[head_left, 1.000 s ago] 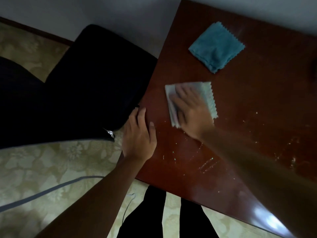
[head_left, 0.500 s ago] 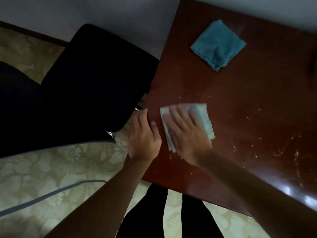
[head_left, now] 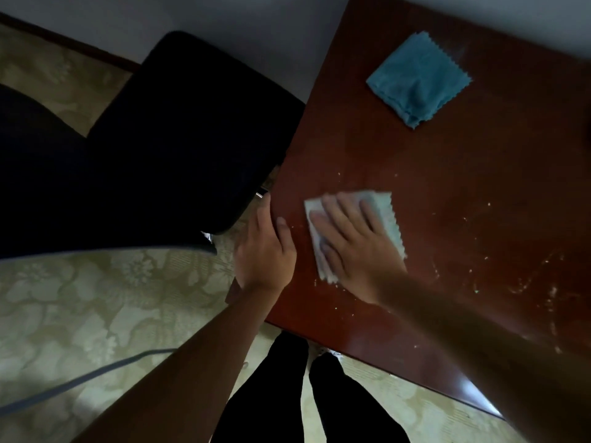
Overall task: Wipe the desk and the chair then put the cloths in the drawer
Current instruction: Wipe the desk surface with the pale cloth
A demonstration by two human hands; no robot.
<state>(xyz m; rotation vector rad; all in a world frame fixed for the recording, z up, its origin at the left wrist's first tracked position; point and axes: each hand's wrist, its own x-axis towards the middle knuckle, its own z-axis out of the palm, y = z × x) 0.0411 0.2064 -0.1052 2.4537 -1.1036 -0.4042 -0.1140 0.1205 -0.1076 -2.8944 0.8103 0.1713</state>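
My right hand [head_left: 353,243] lies flat, fingers spread, pressing a white cloth [head_left: 388,215] onto the dark red wooden desk [head_left: 463,187] near its left edge. My left hand [head_left: 265,247] rests over that left edge, fingers curled on the desk's side, holding no cloth. A folded blue cloth [head_left: 419,79] lies alone at the far side of the desk. Pale crumbs and streaks dot the desk to the right of the white cloth. A black padded chair [head_left: 179,139] stands against the desk's left side.
Patterned beige floor [head_left: 96,314] spreads below and left, with a grey cable [head_left: 80,382] running across it. My dark trouser legs [head_left: 307,394] stand at the desk's front edge. A pale wall runs behind chair and desk.
My right hand has drawn the white cloth down the desk toward me and left, close to my left hand. The left hand and blue cloth stayed in place.
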